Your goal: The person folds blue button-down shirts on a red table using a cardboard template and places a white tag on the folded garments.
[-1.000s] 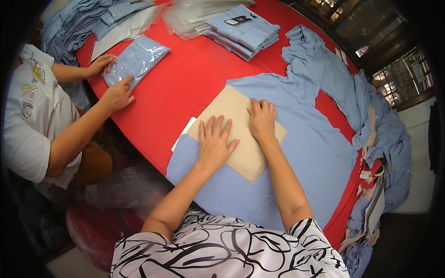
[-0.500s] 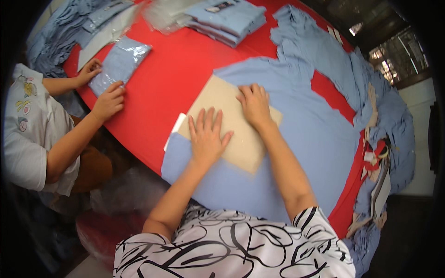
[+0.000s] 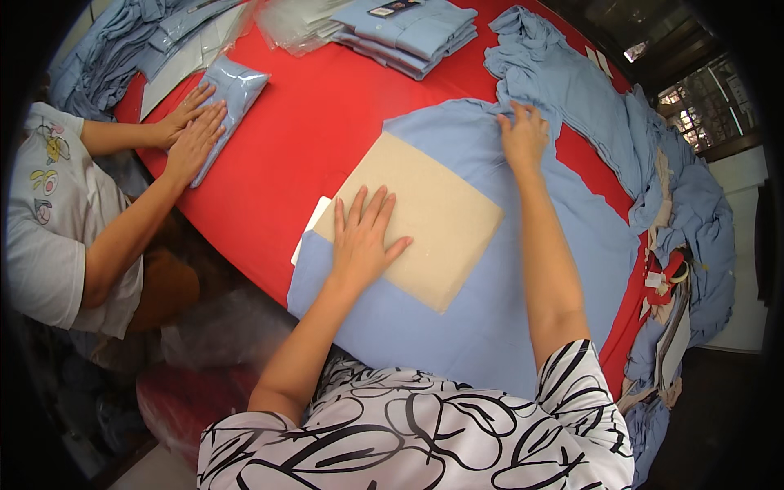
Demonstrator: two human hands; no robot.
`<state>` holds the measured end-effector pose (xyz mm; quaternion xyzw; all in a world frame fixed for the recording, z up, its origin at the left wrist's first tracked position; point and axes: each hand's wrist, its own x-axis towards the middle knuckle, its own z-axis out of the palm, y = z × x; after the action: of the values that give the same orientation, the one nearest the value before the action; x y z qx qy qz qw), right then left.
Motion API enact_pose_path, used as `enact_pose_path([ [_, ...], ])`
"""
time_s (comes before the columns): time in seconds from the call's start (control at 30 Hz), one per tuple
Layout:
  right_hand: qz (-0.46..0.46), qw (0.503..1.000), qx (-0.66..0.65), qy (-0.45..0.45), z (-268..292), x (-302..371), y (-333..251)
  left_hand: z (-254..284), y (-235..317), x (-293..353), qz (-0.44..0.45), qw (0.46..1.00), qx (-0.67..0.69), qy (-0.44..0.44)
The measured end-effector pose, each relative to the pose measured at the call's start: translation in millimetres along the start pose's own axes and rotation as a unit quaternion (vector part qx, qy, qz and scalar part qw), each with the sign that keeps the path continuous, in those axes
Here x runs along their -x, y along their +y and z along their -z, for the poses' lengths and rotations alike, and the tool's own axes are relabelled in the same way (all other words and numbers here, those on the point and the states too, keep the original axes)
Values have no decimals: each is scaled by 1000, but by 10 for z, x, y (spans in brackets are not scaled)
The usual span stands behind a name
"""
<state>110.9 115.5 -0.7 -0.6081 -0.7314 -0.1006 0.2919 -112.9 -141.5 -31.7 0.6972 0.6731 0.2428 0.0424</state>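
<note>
A round table (image 3: 327, 106) draped in red cloth fills the view. The left hand (image 3: 361, 242) lies flat, fingers spread, its grip open and holding nothing, pressing on a tan rectangular cardboard sheet (image 3: 433, 212). That sheet rests on a light blue garment (image 3: 506, 310) spread across the table's near side. The right hand (image 3: 523, 139) rests at the garment's far edge, fingers bent onto the fabric; whether they pinch it cannot be told. Beyond lies a heap of loose blue garments (image 3: 588, 90) and a stack of folded blue shirts (image 3: 408, 28). At the left, another person's hands (image 3: 192, 131) press a clear-bagged blue shirt (image 3: 229, 98).
</note>
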Motion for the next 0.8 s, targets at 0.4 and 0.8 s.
enact_pose_path([
  [0.4,112,936,-133,-305,1123,-134,-321,38,-35,69,22,999,-22,2],
  [0.8,275,922,-93,-256,397,1325,-1065,-50,-47,87,50,989,110,83],
])
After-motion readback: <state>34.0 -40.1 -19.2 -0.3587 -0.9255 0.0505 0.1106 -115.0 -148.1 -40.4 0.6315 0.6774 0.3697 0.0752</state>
